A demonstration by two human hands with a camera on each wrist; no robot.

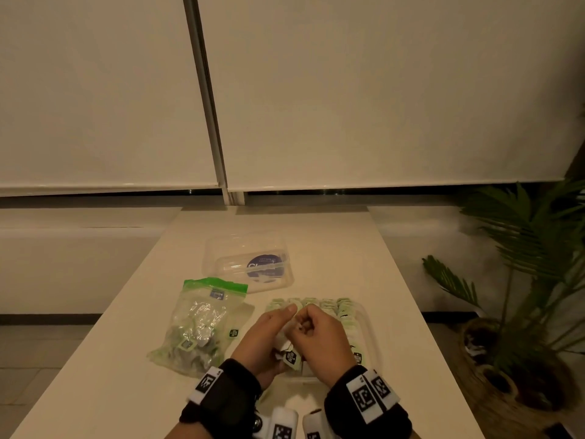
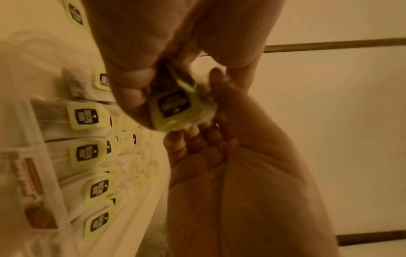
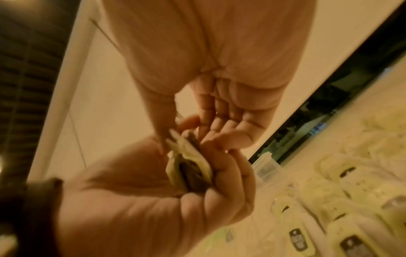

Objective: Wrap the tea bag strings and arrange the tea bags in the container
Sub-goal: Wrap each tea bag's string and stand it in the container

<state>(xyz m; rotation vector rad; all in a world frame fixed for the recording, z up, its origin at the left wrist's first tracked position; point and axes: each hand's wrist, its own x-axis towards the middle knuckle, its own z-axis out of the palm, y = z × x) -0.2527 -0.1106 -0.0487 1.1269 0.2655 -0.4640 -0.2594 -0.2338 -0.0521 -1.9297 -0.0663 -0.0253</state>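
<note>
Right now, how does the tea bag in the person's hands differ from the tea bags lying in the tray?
The tea bag in the hands is held up off the table, gripped by the left hand and right hand; the tea bags in the tray lie packed in neat rows. The held one looks crumpled and its tag dangles; the trayed ones lie flat with tags on top. Both carry pale green tags with dark labels.
</note>
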